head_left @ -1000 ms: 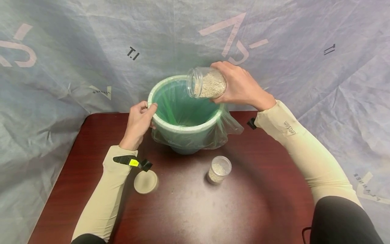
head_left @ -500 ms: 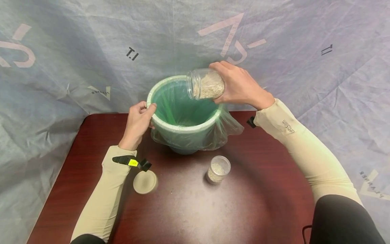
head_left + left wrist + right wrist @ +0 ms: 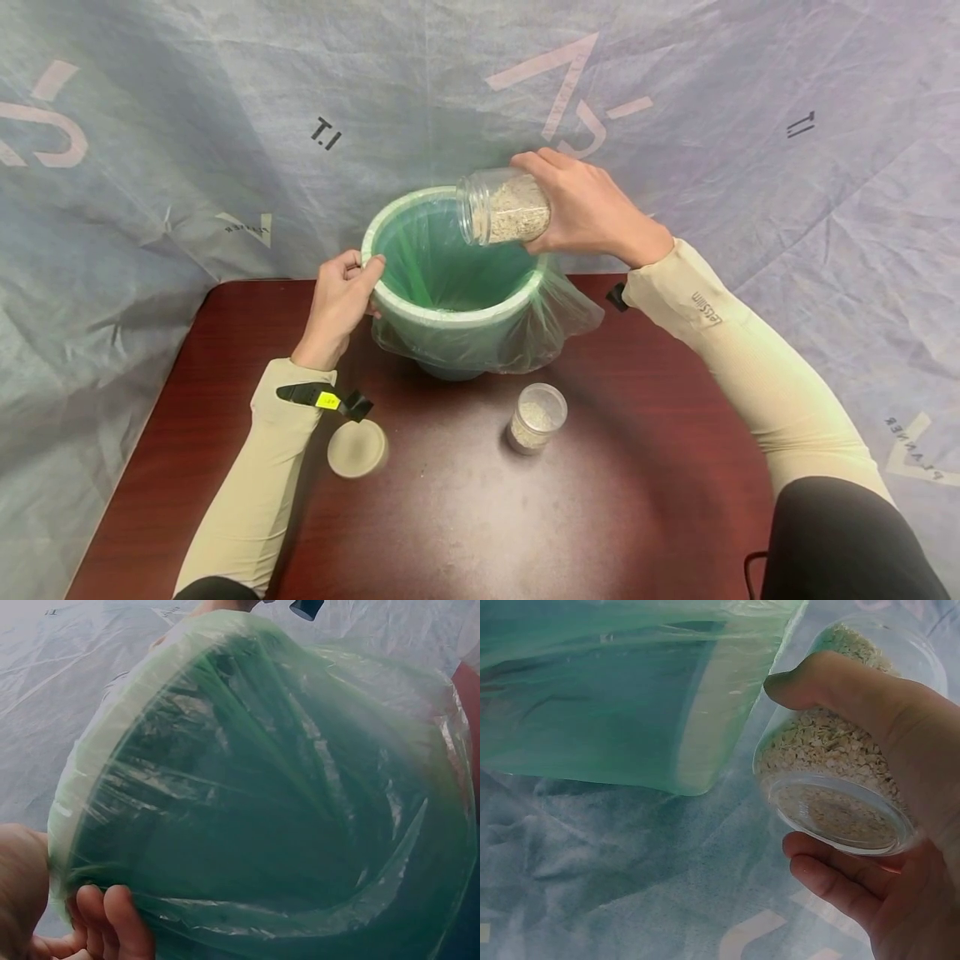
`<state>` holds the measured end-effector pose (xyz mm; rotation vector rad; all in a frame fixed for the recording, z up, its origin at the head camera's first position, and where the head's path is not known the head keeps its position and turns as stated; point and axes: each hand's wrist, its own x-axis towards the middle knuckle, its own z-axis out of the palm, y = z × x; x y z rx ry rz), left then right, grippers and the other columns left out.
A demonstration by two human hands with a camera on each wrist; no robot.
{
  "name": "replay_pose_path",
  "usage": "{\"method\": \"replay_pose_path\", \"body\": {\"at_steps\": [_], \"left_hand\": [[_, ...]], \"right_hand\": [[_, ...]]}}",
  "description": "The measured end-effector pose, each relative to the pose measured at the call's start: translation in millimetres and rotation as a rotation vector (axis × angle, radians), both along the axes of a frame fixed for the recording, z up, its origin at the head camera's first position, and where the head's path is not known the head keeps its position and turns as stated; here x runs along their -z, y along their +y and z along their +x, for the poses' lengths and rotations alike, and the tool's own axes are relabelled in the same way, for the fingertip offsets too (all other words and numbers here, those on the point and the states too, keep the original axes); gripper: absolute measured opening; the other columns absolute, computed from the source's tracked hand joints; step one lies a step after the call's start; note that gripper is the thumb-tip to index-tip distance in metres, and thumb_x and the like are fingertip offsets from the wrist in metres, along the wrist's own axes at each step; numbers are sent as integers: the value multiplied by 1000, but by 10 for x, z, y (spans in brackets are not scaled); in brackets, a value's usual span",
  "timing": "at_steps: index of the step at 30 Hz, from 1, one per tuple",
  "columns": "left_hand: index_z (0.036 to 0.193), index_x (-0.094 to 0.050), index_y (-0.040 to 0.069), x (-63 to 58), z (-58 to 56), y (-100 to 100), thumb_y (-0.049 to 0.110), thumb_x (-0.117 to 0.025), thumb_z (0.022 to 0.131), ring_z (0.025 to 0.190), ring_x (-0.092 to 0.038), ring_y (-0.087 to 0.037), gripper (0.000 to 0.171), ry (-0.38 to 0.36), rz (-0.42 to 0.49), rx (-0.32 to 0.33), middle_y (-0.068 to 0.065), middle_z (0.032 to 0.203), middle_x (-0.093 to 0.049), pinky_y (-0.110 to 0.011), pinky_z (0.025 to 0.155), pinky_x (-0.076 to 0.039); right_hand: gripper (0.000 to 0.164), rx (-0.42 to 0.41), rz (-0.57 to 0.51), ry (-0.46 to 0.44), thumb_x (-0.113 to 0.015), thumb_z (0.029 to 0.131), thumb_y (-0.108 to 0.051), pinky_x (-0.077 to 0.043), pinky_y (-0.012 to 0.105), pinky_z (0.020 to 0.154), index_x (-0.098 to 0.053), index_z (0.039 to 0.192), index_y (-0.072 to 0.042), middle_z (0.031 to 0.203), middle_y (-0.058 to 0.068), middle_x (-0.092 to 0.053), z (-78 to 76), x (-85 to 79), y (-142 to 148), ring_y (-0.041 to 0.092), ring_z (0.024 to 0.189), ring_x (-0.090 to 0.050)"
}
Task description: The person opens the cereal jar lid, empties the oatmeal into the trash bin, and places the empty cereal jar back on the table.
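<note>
My right hand grips a clear plastic jar part-filled with pale flakes like oats. The jar lies tilted on its side, its open mouth pointing left over the trash can. That blue-green trash can stands on the table, lined with a thin green bag that hangs over its rim. At the can's left side, my left hand holds the rim, thumb on top and fingers curled below, as the left wrist view also shows. No falling flakes are visible.
A small clear cup with some flakes stands on the dark red table in front of the can. A round beige lid lies beside my left forearm. Grey printed sheeting hangs behind and at both sides.
The jar and my right hand have shifted very slightly left, and the jar's mouth has dipped a little. My left hand keeps its hold on the rim.
</note>
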<state>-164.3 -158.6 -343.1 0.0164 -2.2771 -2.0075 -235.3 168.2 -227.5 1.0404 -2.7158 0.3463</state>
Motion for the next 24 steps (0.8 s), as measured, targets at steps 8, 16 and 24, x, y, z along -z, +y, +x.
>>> {"method": "replay_pose_path", "body": {"at_steps": [8,16,24], "left_hand": [[95,-57,3,-10,5,-2,27,-65,106,50,-53,-11,27,0,-1,8,10,58,-47,-25,54,-55],[93,-56,4,-8,3,8,26,-65,106,50,-52,-12,27,4,7,4,10,57,-44,-25,53,-55],[95,-57,3,-5,-7,18,25,-65,105,50,-52,-9,26,-1,18,4,10,58,-49,-24,53,-54]], "right_hand": [[96,10,31,7,-95,71,-23,-52,64,104,-50,154,-5,134,16,-62,-7,-42,-18,41,114,-63],[97,0,64,27,-95,70,-20,-56,63,85,-50,154,-6,134,16,-62,-32,-61,-19,38,108,-60],[96,-25,75,46,-95,69,-17,-56,62,88,-50,153,-4,139,18,-61,-52,-74,-8,40,113,-63]]}}
